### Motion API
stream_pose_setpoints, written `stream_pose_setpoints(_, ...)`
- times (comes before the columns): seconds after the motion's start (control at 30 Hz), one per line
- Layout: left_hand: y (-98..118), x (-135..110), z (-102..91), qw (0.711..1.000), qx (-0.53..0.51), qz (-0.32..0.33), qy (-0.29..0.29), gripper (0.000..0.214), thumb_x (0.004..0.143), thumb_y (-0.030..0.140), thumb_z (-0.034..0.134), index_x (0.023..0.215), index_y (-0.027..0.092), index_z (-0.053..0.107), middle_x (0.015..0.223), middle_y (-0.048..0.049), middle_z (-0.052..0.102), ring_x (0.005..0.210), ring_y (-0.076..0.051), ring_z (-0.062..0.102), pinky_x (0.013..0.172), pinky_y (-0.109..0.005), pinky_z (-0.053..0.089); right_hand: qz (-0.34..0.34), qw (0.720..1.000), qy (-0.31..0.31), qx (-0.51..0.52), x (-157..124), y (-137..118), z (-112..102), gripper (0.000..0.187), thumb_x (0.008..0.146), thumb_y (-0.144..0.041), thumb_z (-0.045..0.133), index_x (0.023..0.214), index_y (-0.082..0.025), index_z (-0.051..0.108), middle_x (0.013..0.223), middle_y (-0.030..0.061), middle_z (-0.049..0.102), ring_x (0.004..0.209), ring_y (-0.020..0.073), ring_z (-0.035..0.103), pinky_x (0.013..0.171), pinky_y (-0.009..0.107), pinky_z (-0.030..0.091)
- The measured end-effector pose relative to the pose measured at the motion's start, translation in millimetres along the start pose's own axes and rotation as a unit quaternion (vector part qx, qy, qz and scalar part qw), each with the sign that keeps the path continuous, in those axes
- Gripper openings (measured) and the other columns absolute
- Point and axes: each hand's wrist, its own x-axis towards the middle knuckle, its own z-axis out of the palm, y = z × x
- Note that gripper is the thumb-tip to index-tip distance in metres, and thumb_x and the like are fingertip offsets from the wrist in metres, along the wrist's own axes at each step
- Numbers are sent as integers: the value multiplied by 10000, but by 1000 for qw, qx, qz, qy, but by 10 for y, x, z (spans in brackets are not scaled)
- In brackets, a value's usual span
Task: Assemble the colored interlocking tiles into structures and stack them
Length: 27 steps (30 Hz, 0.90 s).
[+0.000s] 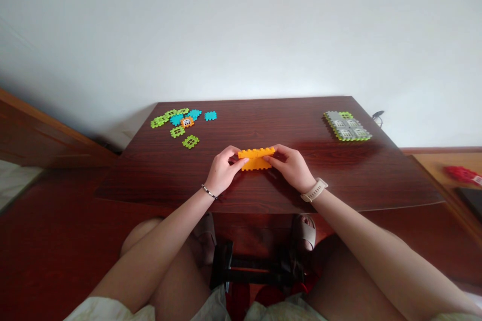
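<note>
Between my two hands is an orange toothed building panel piece point(256, 162), made of flat sections that meet at an angle, held just above the front middle of the table. My left hand point(224, 164) pinches its left end, thumb on the near side and fingers behind. At the other end, my right hand point(292, 163) grips it the same way. The fingertips behind the orange panels are hidden. Its upper section shows a toothed edge, and a lower flat section hangs toward the tabletop.
Loose green window panels point(190, 141), blue panels point(210, 116) and an orange panel with a white window point(187, 122) lie at the table's back left. A grey and green joined panel block point(346, 126) rests at the back right. The dark wooden table point(259, 120) stands against a white wall.
</note>
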Motion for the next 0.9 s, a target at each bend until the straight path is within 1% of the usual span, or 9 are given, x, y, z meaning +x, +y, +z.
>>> stream_pose_setpoints(0.1, 38, -8, -3, 1000, 15, 16, 9, 161, 910, 354, 785, 952, 215, 716, 956, -42, 747, 881, -207, 698, 823, -303, 546, -13, 1000, 4, 10, -11, -40, -3, 259, 910, -515, 809, 998, -273, 780, 1029, 58, 820, 962, 312, 755, 902, 456, 599)
stream_pose_setpoints(0.33, 141, -14, -10, 996, 78, 49, 2, 90, 915, 298, 762, 953, 225, 727, 986, -40, 754, 868, -198, 669, 781, -289, 504, -43, 998, 19, 39, -4, -66, 25, 257, 889, -458, 832, 1061, -281, 760, 1151, 65, 789, 1111, 304, 726, 1037, 475, 592)
stream_pose_setpoints(0.43, 142, -19, -9, 996, 79, 36, 12, 115, 889, 285, 781, 983, 228, 747, 980, -32, 764, 789, -180, 643, 730, -280, 488, -32, 998, 19, 43, 0, -73, 38, 295, 862, -474, 852, 1068, -284, 758, 1151, 66, 788, 1097, 307, 727, 1042, 491, 595)
stream_pose_setpoints(0.57, 104, -12, -10, 998, 61, -10, 20, 187, 856, 335, 825, 994, 224, 765, 961, -19, 777, 615, -133, 558, 605, -271, 441, -15, 999, 16, 41, -1, -87, 31, 296, 850, -491, 857, 1037, -284, 760, 1089, 61, 801, 1030, 309, 740, 977, 484, 613)
stream_pose_setpoints(0.6, 90, -7, -9, 999, 45, -18, 21, 200, 851, 349, 832, 987, 219, 765, 974, -29, 783, 636, -139, 587, 601, -269, 448, -10, 999, 14, 38, -2, -82, 25, 285, 861, -499, 846, 1029, -284, 762, 1070, 61, 805, 1009, 309, 744, 955, 480, 615)
stream_pose_setpoints(0.7, 57, 5, -2, 998, -33, -42, 20, 237, 843, 382, 829, 979, 206, 745, 1036, -68, 791, 819, -203, 714, 615, -264, 505, 0, 1000, 22, 18, -3, -46, 1, 270, 903, -517, 803, 1030, -281, 766, 1039, 65, 813, 969, 307, 751, 899, 466, 607)
stream_pose_setpoints(0.8, 44, 5, 9, 991, -99, -89, 18, 320, 821, 435, 839, 999, 196, 721, 1093, -86, 773, 854, -228, 746, 576, -267, 552, 5, 999, 38, -7, -5, -9, -15, 283, 913, -531, 792, 1033, -276, 770, 1002, 61, 815, 907, 290, 747, 852, 449, 600)
stream_pose_setpoints(0.83, 43, 2, 12, 989, -111, -100, 19, 348, 812, 450, 849, 1007, 193, 719, 1109, -88, 766, 863, -232, 752, 588, -276, 577, 6, 999, 40, -6, -6, -4, -16, 287, 911, -536, 794, 1029, -275, 770, 996, 58, 815, 892, 283, 744, 845, 444, 601)
stream_pose_setpoints(0.9, 39, -2, 17, 985, -133, -106, 22, 381, 797, 460, 872, 1009, 184, 717, 1118, -88, 758, 924, -245, 766, 680, -313, 637, 14, 999, 33, 13, -10, -2, -12, 305, 907, -554, 798, 1030, -276, 769, 989, 52, 816, 869, 267, 741, 829, 430, 611)
